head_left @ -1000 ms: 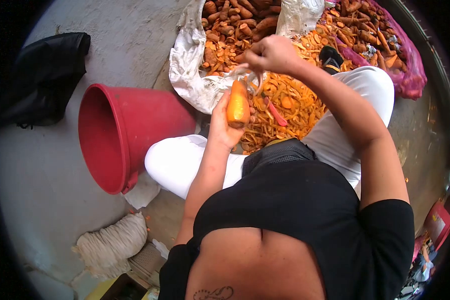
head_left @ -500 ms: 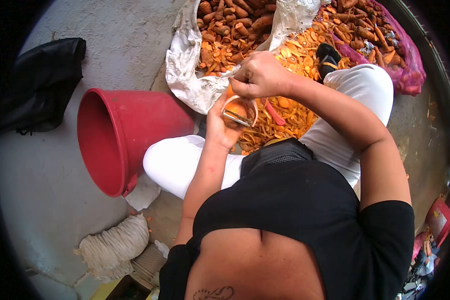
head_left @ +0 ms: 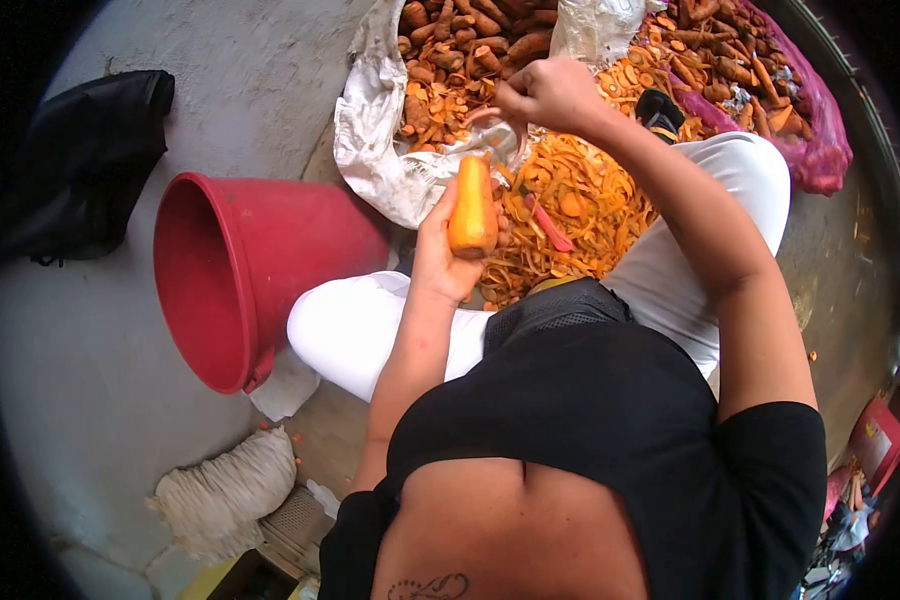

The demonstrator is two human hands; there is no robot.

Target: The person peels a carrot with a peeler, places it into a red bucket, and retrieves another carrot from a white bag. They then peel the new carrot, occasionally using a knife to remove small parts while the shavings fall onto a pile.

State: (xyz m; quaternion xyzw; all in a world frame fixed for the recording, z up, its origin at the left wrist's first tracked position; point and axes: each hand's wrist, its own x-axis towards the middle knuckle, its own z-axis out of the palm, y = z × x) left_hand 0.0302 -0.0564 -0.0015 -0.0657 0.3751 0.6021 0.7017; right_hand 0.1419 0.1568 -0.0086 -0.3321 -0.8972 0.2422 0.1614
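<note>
A peeled orange carrot (head_left: 473, 212) stands nearly upright in my left hand (head_left: 438, 250), whose fingers wrap round it. Above and to the right of it, my right hand (head_left: 555, 95) is closed round a peeler (head_left: 518, 140), whose pale curved frame shows below the fist; its blade is not clear. The peeler is apart from the carrot. Just beyond my left hand lies a heap of carrot peelings (head_left: 570, 205), with a red-handled tool (head_left: 551, 228) lying on it.
An open white sack (head_left: 365, 130) of unpeeled carrots and slices is ahead. A pink mesh bag (head_left: 820, 150) of carrots lies at the far right. To my left a red bucket (head_left: 300, 235) lies tipped; behind it are a black cloth (head_left: 100, 165) and a rolled pale sack (head_left: 232, 490).
My right hand has moved up and away from the carrot with the peeler, which earlier lay across it. My left hand holds the carrot in nearly the same place.
</note>
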